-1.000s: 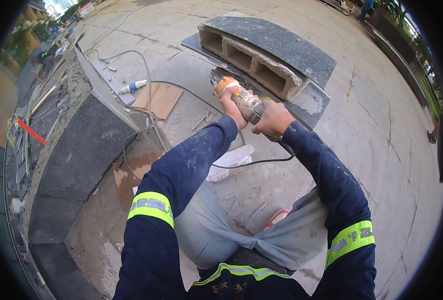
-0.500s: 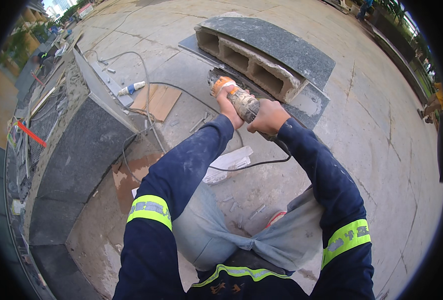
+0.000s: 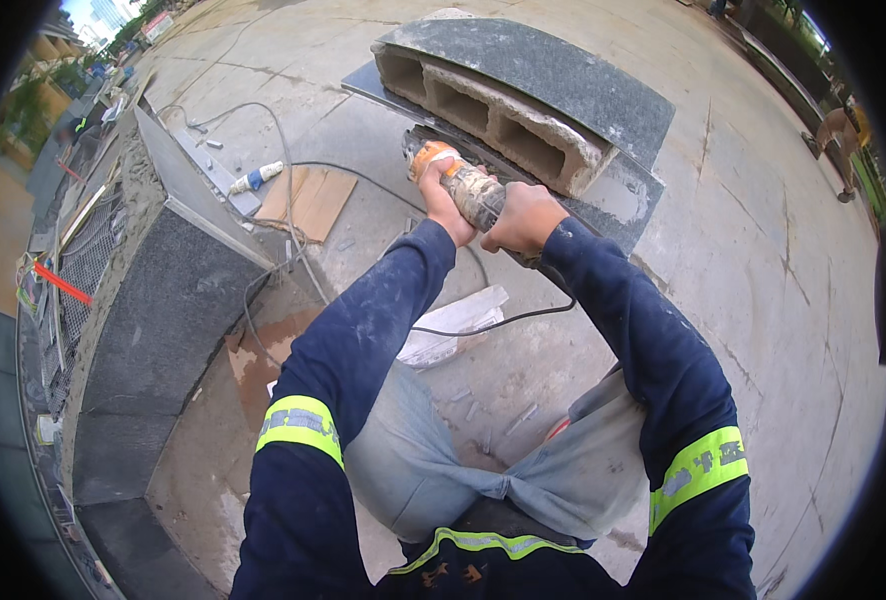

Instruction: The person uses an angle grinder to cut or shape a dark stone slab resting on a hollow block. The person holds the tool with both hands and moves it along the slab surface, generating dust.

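Both my hands grip a dusty angle grinder with an orange collar [image 3: 475, 194]. My left hand [image 3: 444, 204] is wrapped round its front part, beside the orange collar. Farther back, my right hand [image 3: 527, 218] closes on the rear end, where a black cord trails off. The grinder's head lies at the near left edge of a dark stone slab [image 3: 533, 75] set on a hollow concrete block [image 3: 493, 118]. Another dark slab [image 3: 618, 205] lies under the block. The grinder's disc is hard to make out.
A wooden board [image 3: 313, 203] and a blue-and-white plug connector [image 3: 256, 178] with looping cable lie to the left. A dark stone-clad kerb [image 3: 153, 330] curves along my left side. White scrap pieces [image 3: 453, 326] lie before my knees. Another person [image 3: 839, 150] is at the far right.
My hands and the grinder have shifted slightly left in view, along the slab's near edge. The view itself has moved a little. Both hands keep their hold.
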`<state>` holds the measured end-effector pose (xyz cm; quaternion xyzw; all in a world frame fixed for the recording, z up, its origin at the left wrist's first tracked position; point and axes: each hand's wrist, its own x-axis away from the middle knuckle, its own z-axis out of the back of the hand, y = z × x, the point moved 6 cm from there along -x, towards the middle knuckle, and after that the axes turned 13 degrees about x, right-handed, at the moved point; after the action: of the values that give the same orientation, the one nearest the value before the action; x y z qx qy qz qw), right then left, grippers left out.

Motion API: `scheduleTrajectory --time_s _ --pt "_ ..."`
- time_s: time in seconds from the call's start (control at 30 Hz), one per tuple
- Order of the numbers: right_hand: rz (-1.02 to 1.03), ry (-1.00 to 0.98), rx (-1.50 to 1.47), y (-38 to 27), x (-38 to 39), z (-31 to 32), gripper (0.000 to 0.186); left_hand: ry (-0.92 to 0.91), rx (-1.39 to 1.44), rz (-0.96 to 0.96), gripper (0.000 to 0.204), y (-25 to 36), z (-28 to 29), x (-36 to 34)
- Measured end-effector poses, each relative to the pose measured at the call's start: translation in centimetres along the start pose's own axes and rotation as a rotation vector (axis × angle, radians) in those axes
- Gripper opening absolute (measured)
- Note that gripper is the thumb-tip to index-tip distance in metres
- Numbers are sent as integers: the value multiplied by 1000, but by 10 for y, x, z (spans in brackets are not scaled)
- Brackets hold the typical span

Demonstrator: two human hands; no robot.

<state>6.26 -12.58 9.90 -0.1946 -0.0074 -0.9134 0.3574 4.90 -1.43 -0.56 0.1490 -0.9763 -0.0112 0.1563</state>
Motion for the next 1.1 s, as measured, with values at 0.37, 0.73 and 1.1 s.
scheduleTrajectory --time_s 0.37,0.73,1.1 --pt "15 19 0 1 18 4 53 3 -8 18 52 -7 -4 13" --pt "23 39 -14 3 31 5 53 1 21 22 50 -16 -9 27" --pt "34 62 2 5 41 6 54 -8 25 35 51 -23 -11 35"
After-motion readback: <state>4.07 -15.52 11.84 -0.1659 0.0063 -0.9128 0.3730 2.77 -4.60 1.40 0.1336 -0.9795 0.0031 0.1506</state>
